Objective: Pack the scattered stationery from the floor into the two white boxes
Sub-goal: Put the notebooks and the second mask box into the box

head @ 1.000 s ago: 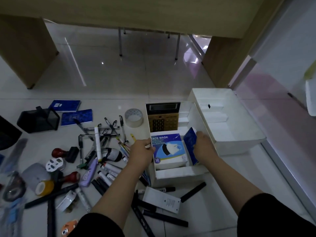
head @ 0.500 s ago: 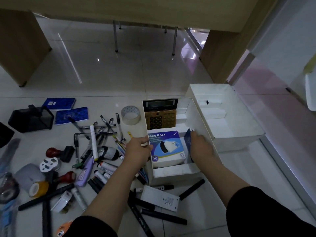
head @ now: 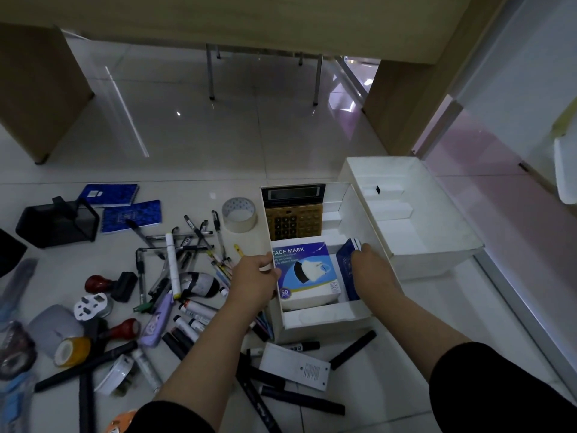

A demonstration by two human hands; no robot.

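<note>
The near white box (head: 324, 321) sits on the floor in front of me. Inside it lie a gold calculator (head: 293, 218) and a blue-and-white face mask box (head: 304, 271). My right hand (head: 373, 271) grips a blue notebook (head: 345, 265) that stands on edge in the gap between the mask box and the box's right wall. My left hand (head: 254, 282) clasps the box's left wall, thumb by the mask box. The second white box (head: 437, 254) stands to the right and holds only white inserts.
Left of the boxes lie several pens and markers (head: 175, 260), a white tape roll (head: 239, 214), a yellow tape roll (head: 72, 351), red stamps (head: 121, 329), two blue notebooks (head: 132, 215) and a black mesh holder (head: 59, 223). Black markers (head: 352, 350) and a white card (head: 295, 367) lie near me. Desk panels (head: 402, 101) stand behind, a glass wall to the right.
My right hand has lowered the blue notebook deeper into the gap beside the face mask box. My left hand has stayed on the box's left wall.
</note>
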